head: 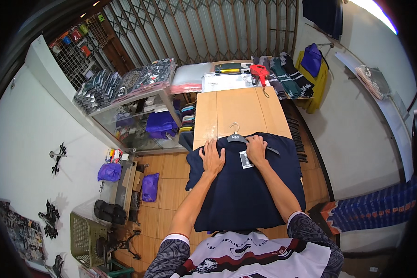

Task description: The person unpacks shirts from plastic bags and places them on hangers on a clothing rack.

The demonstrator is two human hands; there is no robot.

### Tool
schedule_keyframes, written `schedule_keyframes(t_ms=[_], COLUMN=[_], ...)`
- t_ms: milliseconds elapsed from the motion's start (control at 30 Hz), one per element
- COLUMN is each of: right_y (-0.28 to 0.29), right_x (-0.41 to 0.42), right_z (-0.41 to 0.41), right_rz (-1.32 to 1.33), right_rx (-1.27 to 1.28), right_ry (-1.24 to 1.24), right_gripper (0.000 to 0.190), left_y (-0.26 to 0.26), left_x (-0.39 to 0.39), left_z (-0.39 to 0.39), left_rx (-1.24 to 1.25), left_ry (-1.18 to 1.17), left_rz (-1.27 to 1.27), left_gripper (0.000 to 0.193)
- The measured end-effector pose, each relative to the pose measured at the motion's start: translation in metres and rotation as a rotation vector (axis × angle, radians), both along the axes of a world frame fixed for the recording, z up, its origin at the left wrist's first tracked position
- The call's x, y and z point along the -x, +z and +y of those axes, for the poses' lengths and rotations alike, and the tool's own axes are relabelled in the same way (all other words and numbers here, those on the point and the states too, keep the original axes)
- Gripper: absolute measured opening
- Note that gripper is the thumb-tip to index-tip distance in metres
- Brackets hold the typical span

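A dark navy garment (239,198), apparently a shirt, lies spread over the near end of the cardboard-topped table (241,107). A dark plastic hanger (235,138) with a metal hook sits at its neckline, hook pointing away from me. The hanger's right arm lies on top of the cloth; its left arm is hidden. My left hand (212,158) rests on the fabric left of the neckline, fingers apart. With bent fingers, my right hand (257,150) grips the neckline beside the hanger. A printed paper tag (245,160) hangs beside my right hand.
At the table's far end lie a red tagging gun (259,73) and papers (224,82). Folded striped clothes (286,78) are to their right. A glass display case (139,118) with bagged garments stands left. A purple bag (150,187) and green basket (87,239) stand on the floor.
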State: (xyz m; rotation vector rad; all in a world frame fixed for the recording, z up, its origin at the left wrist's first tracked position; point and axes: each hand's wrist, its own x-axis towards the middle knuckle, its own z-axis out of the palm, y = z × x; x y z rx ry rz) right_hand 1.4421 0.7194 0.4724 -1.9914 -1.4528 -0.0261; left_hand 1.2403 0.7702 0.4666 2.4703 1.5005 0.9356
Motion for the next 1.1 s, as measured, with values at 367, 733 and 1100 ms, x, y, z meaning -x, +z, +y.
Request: schedule_keyframes(t_ms=[367,733,1100], right_y=[0.008,0.012,0.009], right_x=[0.014,-0.058,-0.083], right_z=[0.005,-0.002,-0.029], right_rz=[0.039,0.186,0.225], right_rx=[-0.083,0.099,0.028], right_ry=[0.042,-0.196,-0.162], right_gripper=[0.027,0.037,0.031], left_y=[-0.001,0.002,0.011], left_x=[0.003,-0.033,-0.037], left_z=[0.004,0.018,0.037], left_rx=[-0.025,0.076,0.184], left_ry=[-0.030,-0.115,-0.125], left_rz=[0.057,0.010,0.161], left_gripper=[0.056,0.058,0.039])
